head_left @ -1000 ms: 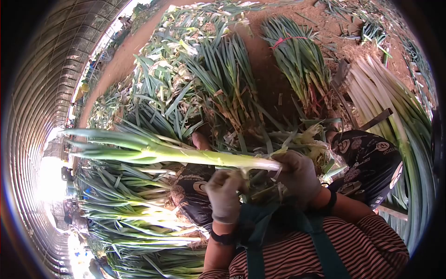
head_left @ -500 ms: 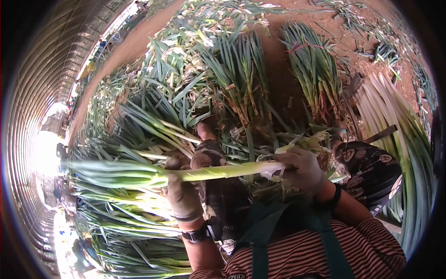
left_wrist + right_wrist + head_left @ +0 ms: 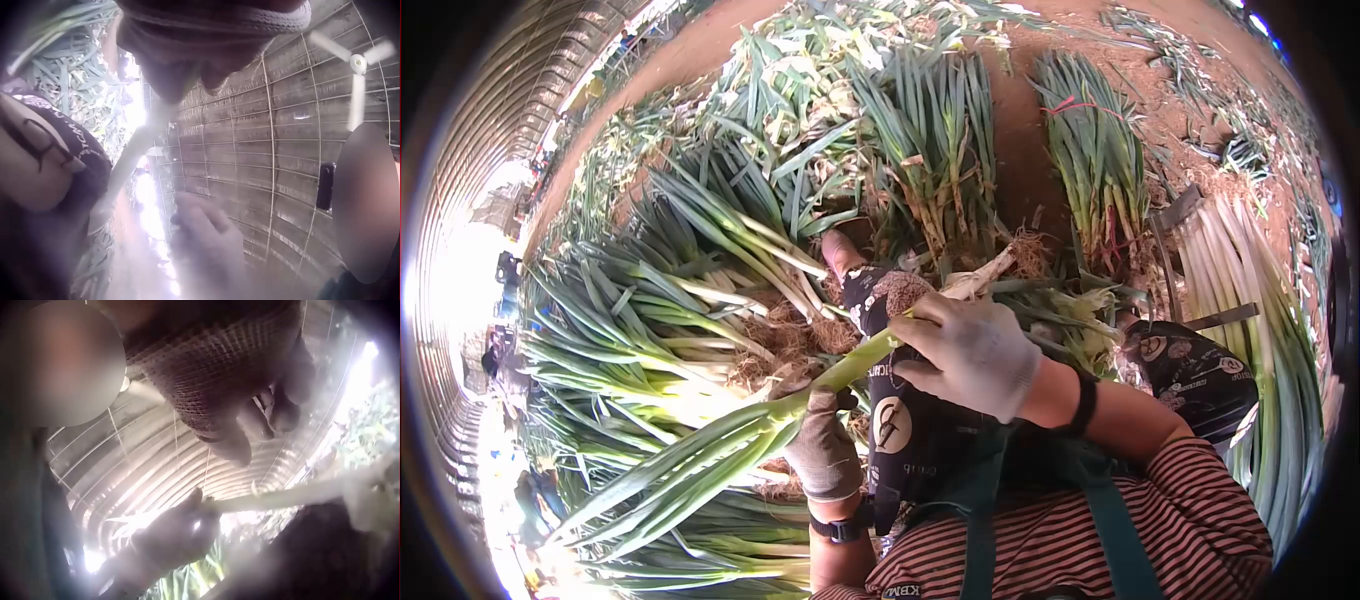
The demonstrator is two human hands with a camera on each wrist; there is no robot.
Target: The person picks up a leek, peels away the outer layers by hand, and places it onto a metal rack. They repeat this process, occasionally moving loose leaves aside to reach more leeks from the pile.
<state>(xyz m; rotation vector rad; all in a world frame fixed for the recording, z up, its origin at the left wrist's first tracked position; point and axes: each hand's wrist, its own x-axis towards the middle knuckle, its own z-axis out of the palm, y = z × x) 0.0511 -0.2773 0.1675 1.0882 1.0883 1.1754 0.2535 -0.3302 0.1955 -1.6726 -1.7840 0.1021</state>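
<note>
Leek (image 3: 855,367) held aslant above a dark trouser leg (image 3: 930,450), its leaves fanned to the lower left, its pale green stem rising to the right. Far left of the leek curves a ribbed roof (image 3: 475,170). Nearer, beyond the leek's leaves and also on their near side, spreads a heap (image 3: 615,310) of leeks, many with their roots toward the right. Left hand (image 3: 825,455), gloved, with a watch (image 3: 838,530) at the wrist: it grasps the leek, fingers curled about the stem where the leaves begin to part. Beyond the leek, farther from the person, lie loose leaves (image 3: 800,110) and, to their right, a bundle (image 3: 945,130) with its root end toward the leek. Right hand (image 3: 975,355), gloved, lies over the upper stem, thumb and fingers bent; whether they grip the leek or only pass over it cannot be told. Past this hand, in line with the stem, shows a white rooted end (image 3: 985,275). Right of and beyond the leek lies a second bundle (image 3: 1095,160), bound by a red tie (image 3: 1070,105). Farthest right of the leek, long white stalks (image 3: 1240,260) lie beside a dark bar (image 3: 1225,316).
</note>
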